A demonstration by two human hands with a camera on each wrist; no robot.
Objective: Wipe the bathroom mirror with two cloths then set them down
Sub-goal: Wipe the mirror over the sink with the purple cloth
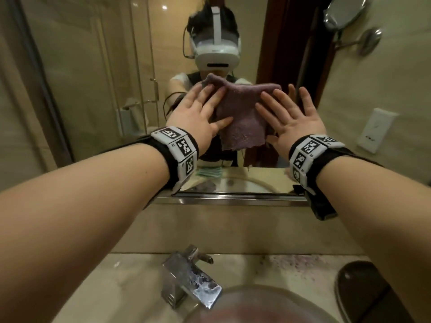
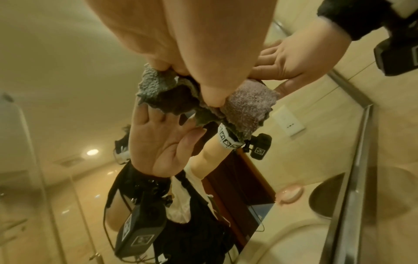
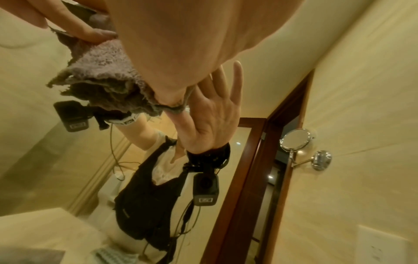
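One purple-grey terry cloth [image 1: 242, 115] is plainly visible, spread flat against the large wall mirror [image 1: 98, 73]; whether a second cloth lies under it cannot be told. Two hands work it: the left hand [image 1: 198, 115] lies flat with fingers straight and spread on the cloth's left edge, and the right hand [image 1: 289, 117] lies flat with fingers spread on its right edge, both pressing it to the glass. The wrist views show the thumbs pushing into the folds. Each wrist wears one white marker band [image 1: 177, 148]. Below the mirror runs a metal ledge [image 1: 233, 199], then a beige stone counter [image 1: 130, 276] with one chrome tap [image 1: 191, 280] above one basin [image 1: 256, 306]. One round swivel mirror [image 1: 345, 12] hangs on the beige tiled wall at right.
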